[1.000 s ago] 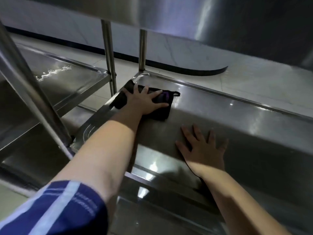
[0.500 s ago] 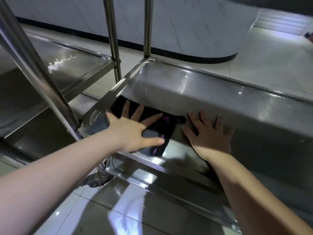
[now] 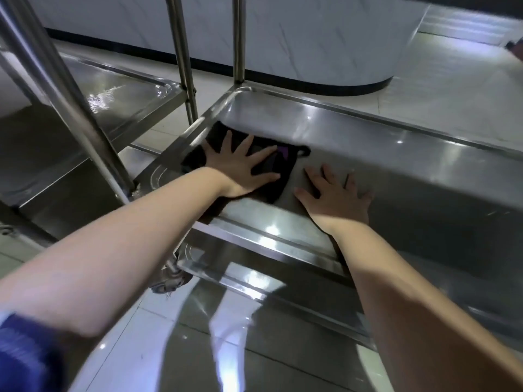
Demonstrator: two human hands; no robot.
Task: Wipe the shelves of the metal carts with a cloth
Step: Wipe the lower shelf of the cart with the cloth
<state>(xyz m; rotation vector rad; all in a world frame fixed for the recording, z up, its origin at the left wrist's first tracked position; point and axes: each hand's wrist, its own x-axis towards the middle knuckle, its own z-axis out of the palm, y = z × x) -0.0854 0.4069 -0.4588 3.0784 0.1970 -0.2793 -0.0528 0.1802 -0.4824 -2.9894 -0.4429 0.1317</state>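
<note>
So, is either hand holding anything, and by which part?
Nothing is gripped: left hand presses the cloth flat at its middle; right hand lies flat on the shelf.

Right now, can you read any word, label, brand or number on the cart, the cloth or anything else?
No readable text.
The cloth under the left hand shows a purple patch, no letters.
The metal shelf bears only glare.
The blue sleeve is too blurred to tell.
</note>
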